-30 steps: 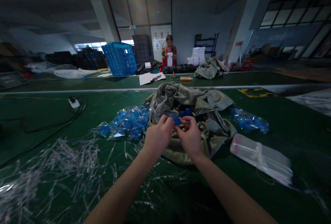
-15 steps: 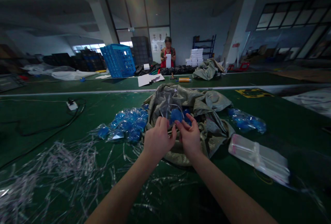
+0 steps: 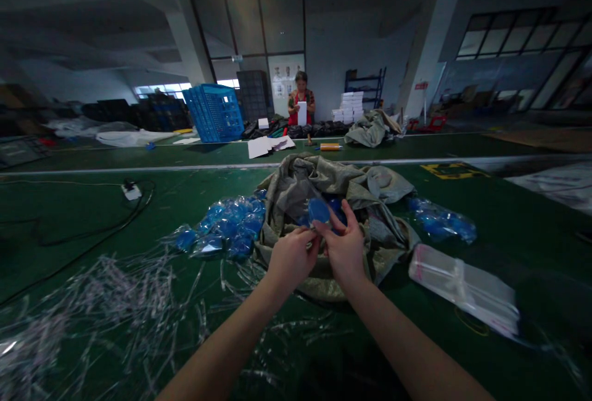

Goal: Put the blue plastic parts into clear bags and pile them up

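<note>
- Factory hall (image 3: 296, 31), dim, with concrete columns and tall windows; at the far side of the bench a co-worker (image 3: 301, 100) stands holding something white upright, beside a blue plastic crate (image 3: 213, 113) and a stack of white boxes (image 3: 351, 110).
- Green workbench (image 3: 509, 216) fills the near field, a pale line running across it; a power strip (image 3: 132, 191) and black cable (image 3: 92, 222) lie to your left.
- Grey-green woven sack (image 3: 296, 182) lies crumpled in front of you, directly under both your hands.
- Bagged blue items: one heap (image 3: 229, 225) touches the sack's left side, a smaller heap (image 3: 441, 219) lies just off its right side.
- Stack of clear poly bags (image 3: 462, 290) sits at your right, near the sack; torn plastic strips (image 3: 92, 308) are scattered at lower left.
- Blue oval piece (image 3: 319, 211), inside a clear bag (image 3: 300, 200), is held up over the sack; long axis near upright, tilted slightly.
- Your left hand (image 3: 291, 259), fingers closed, pinches the bag's film below and left of the piece.
- Your right hand (image 3: 345, 250) is half open, fingers raised just beside the piece and marginally nearer it; cannot tell whether it grips the film.
</note>
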Motion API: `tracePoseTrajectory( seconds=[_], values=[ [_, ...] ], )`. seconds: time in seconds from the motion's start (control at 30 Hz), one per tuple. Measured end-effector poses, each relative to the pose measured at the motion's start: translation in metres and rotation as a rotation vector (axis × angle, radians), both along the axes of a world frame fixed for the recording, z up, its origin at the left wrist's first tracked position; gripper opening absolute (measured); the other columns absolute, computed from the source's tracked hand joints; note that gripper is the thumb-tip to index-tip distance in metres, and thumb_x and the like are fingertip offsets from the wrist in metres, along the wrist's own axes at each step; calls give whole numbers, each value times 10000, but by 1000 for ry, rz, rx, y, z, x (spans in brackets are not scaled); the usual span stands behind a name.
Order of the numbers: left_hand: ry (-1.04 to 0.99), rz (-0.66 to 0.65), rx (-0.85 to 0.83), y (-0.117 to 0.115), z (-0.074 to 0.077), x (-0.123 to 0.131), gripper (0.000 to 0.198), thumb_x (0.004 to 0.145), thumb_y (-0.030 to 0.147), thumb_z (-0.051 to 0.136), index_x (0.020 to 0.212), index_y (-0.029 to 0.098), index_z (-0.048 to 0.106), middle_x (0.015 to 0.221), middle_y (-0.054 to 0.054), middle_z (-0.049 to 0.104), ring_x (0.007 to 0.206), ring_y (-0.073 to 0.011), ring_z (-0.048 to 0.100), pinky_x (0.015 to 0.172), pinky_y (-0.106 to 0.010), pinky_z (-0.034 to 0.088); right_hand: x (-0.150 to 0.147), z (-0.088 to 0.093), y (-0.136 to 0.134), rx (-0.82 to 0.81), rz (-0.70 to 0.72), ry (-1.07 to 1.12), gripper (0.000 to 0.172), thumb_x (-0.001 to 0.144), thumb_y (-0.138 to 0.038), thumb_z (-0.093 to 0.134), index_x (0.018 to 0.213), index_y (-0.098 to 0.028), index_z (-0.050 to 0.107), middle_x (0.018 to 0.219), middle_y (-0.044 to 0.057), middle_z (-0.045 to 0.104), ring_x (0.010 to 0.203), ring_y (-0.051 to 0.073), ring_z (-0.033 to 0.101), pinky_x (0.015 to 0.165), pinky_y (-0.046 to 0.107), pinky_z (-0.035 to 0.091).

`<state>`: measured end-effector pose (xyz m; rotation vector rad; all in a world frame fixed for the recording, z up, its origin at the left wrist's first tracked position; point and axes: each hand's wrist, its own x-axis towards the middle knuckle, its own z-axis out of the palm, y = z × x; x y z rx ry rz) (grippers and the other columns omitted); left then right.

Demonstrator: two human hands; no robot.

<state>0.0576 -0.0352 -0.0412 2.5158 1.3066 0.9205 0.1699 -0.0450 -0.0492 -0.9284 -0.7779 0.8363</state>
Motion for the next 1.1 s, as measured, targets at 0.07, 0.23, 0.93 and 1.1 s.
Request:
tracePoseTrajectory(
  seconds=[0.07, 0.23, 0.93, 1.1],
  values=[
    [5, -35, -21, -2, 2, 0, 216, 873, 214, 484, 737, 188, 650, 859, -51, 678, 769, -156, 631, 714, -250, 449, 1, 0, -2, 46, -71, -131, 890, 670, -319, 754, 1438, -208, 318, 1213, 120, 655, 740, 182, 696, 594, 278, 564],
    [49, 33, 35, -12, 19, -7, 221, 854, 302, 514, 681, 189, 593, 748, -28, 628, 672, -150, 593, 634, -257, 423, 4, 0, -8, 45, -274, -511, 797, 733, -298, 703, 1438, -211, 341, 1154, 105, 688, 900, 229, 700, 791, 347, 551],
    [-176, 48, 232, -13, 32, -20, 226, 856, 390, 545, 940, 195, 622, 890, -45, 632, 709, -136, 572, 628, -239, 426, 1, -3, -18, 37, -227, -670, 790, 744, -306, 678, 1453, -260, 332, 1120, 69, 705, 659, 187, 670, 607, 288, 524],
    [-648, 275, 27, 20, 54, -65, 383, 750, 485, 653, 950, 161, 612, 904, -48, 650, 713, -142, 565, 625, -245, 434, 11, 15, -17, 111, -105, -687, 894, 702, -270, 710, 1476, -299, 262, 1150, 44, 694, 477, 108, 540, 567, 269, 519]
  ],
)
